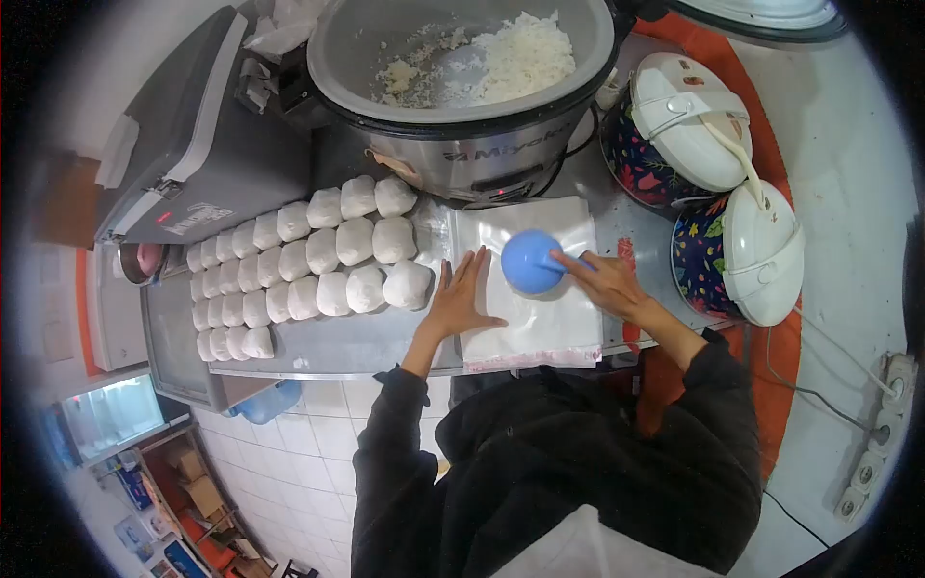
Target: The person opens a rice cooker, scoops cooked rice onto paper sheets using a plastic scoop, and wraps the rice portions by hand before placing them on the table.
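My left hand point(461, 301) lies with its fingers spread on the left edge of a stack of white wrapping sheets point(559, 337). Over the middle of that stack is a round, smooth blue bowl point(528, 262), apparently bottom up. My right hand point(609, 287) grips its right side, with the fingertips on the blue rim. Whatever is under the bowl is hidden. Left of my left hand, several white wrapped bundles point(347, 292) sit in rows on the metal table.
A large rice cooker point(453, 154) stands open behind the stack, with white rice point(530, 60) inside. Two flowered pots with white lids point(763, 252) are at the right. A grey cooler box point(207, 144) stands at the back left. A power strip point(877, 433) lies far right.
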A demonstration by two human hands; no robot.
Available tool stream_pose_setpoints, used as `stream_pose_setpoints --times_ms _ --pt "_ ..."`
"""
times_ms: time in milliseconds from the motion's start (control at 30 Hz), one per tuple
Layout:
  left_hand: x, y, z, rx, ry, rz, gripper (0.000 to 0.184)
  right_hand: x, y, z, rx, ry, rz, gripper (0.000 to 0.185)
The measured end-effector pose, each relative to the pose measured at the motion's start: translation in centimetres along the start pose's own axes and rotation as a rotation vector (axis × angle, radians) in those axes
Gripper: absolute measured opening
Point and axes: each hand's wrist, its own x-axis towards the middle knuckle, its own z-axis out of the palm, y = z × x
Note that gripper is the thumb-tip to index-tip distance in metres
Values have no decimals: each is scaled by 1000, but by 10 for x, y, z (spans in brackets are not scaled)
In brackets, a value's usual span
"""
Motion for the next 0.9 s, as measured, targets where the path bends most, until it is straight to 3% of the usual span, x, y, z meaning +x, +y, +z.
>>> stream_pose_setpoints --times_ms 33,67,100,167,200,233,267,333,367,433,500,567,633,700,733,800,900 --pt "2 1 -7 -166 -7 -30 118 0 -1 -20 41 101 34 60" --pt "0 1 -15 -239 38 -45 92 8 2 -35 60 418 -75 58" --pt "2 8 -30 -240 47 -42 92 25 8 -55 77 740 -191 55" --pt "3 27 -64 -483 84 -121 62 68 -9 -129 173 990 -177 49" --pt "6 40 -78 -469 210 -73 39 88 -17 -166 86 981 -128 48" --pt "12 42 -83 -467 214 -70 39 119 -8 -184 102 1043 -141 40" --pt "18 43 -86 -469 228 -23 35 147 2 -199 -43 1009 -167 34" --pt "24 48 -92 -467 240 22 32 174 -16 -242 -264 501 -14 45" --pt "27 55 -95 -479 215 -40 28 180 -11 -240 -263 503 -13 45" --pt "29 63 -97 -488 181 -103 25 190 -2 -225 -454 717 -228 44" --pt "26 68 -95 -498 204 -171 21 162 -7 -194 -210 1037 -401 19" --pt "33 44 -64 -604 248 -147 17 127 5 -128 224 1075 -303 8" --pt "41 29 -46 -641 296 -35 15 99 37 -37 454 970 104 7" --pt "46 36 -52 -605 289 -52 14 78 73 24 183 756 240 10" --pt "53 35 -52 -559 331 20 14 73 76 39 185 757 241 10" --pt "69 31 -46 -515 360 92 14 63 79 58 441 574 612 13" --pt "92 32 -33 -496 408 258 14 58 86 72 610 502 735 14"
